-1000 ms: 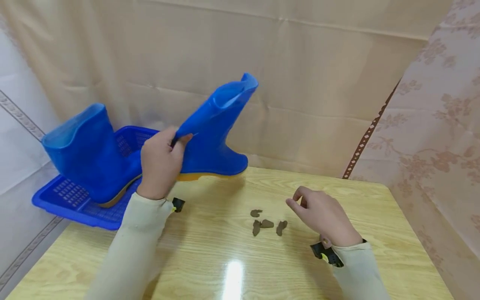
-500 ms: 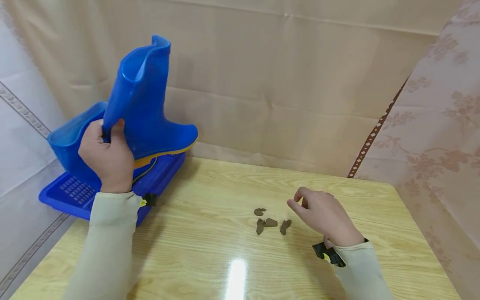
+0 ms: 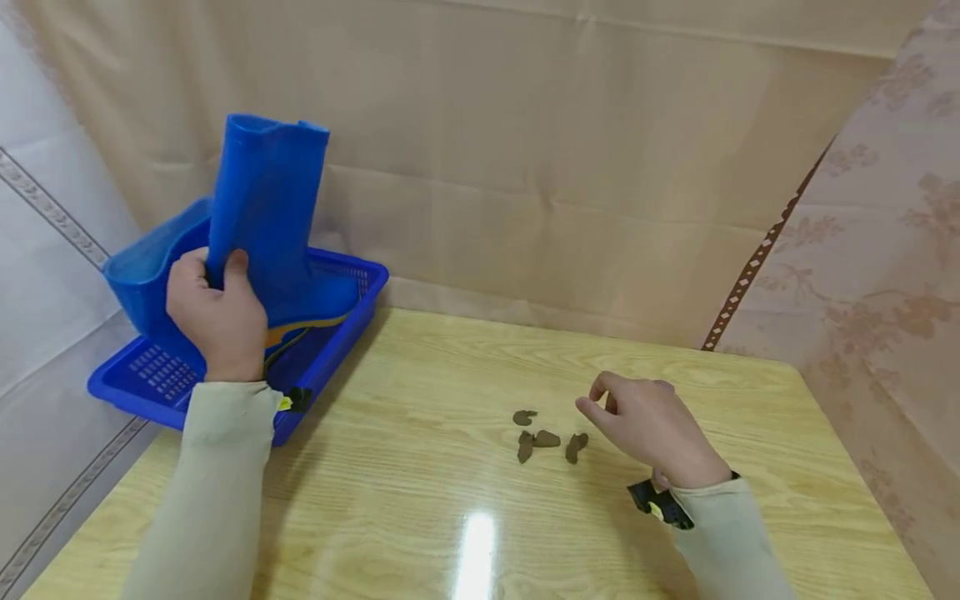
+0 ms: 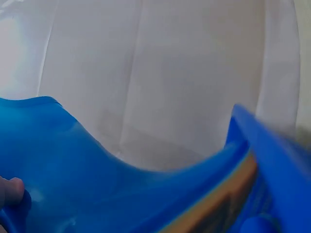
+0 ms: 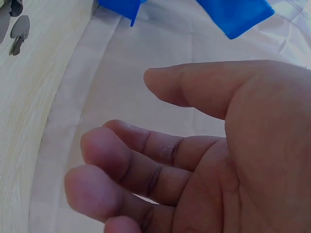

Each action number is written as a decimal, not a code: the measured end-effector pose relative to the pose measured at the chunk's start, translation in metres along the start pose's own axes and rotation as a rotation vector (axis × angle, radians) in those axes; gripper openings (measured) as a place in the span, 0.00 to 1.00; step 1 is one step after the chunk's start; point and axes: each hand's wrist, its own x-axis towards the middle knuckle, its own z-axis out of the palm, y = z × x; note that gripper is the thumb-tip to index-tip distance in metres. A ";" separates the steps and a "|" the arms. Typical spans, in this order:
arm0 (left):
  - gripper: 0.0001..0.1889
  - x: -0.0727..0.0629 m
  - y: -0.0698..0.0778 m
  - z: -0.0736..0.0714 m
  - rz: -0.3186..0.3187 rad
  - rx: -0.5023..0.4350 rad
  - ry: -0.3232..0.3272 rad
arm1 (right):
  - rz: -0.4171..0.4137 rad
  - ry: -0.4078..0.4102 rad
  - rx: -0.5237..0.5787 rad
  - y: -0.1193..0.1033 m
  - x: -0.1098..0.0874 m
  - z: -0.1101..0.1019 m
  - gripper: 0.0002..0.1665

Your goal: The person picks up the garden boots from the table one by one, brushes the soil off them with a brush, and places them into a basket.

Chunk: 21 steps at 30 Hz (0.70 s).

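My left hand grips a blue rain boot by the back of its shaft, thumb on the near side. The boot's toe reaches down inside the rim of the blue plastic basket, its yellow-edged sole showing in the left wrist view. Behind the hand a second blue rain boot leans in the basket's left part, partly hidden. Over the right side of the table, my right hand hovers with loosely curled fingers and holds nothing; in the right wrist view the thumb stands apart from the fingers.
Several small brown flat pieces lie on the wooden table, just left of the right hand. A beige cloth hangs behind the table, and a floral cloth hangs on the right.
My left hand has carried the boot leftward from over the table to the basket, then lowered it in, turning the shaft more upright. My right hand has stayed nearly still.
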 end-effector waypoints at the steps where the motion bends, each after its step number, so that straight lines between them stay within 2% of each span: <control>1: 0.13 -0.001 -0.001 0.002 -0.026 0.012 -0.023 | -0.003 0.000 -0.002 0.000 0.000 0.000 0.14; 3: 0.13 -0.001 -0.003 0.006 -0.058 0.032 -0.061 | -0.007 -0.002 -0.008 0.001 0.000 0.001 0.14; 6: 0.16 -0.002 -0.005 0.012 -0.064 0.070 -0.124 | -0.008 -0.007 -0.006 0.001 0.000 0.000 0.15; 10: 0.20 -0.003 -0.008 0.017 -0.103 0.127 -0.261 | -0.012 -0.017 -0.009 0.003 0.001 0.000 0.16; 12: 0.22 -0.003 -0.007 0.017 -0.131 0.168 -0.303 | -0.014 -0.020 -0.011 0.003 0.002 0.000 0.16; 14: 0.24 -0.002 -0.007 0.015 -0.129 0.202 -0.290 | -0.009 -0.028 -0.006 0.002 0.002 0.000 0.17; 16: 0.28 -0.001 -0.006 0.013 -0.102 0.227 -0.226 | 0.000 -0.041 0.010 0.001 0.002 0.000 0.17; 19: 0.32 -0.003 -0.005 0.011 -0.001 0.233 -0.093 | 0.023 -0.074 0.047 0.000 0.002 0.000 0.19; 21: 0.34 -0.007 -0.004 0.012 0.089 0.217 -0.012 | 0.035 -0.091 0.062 0.000 0.002 0.001 0.20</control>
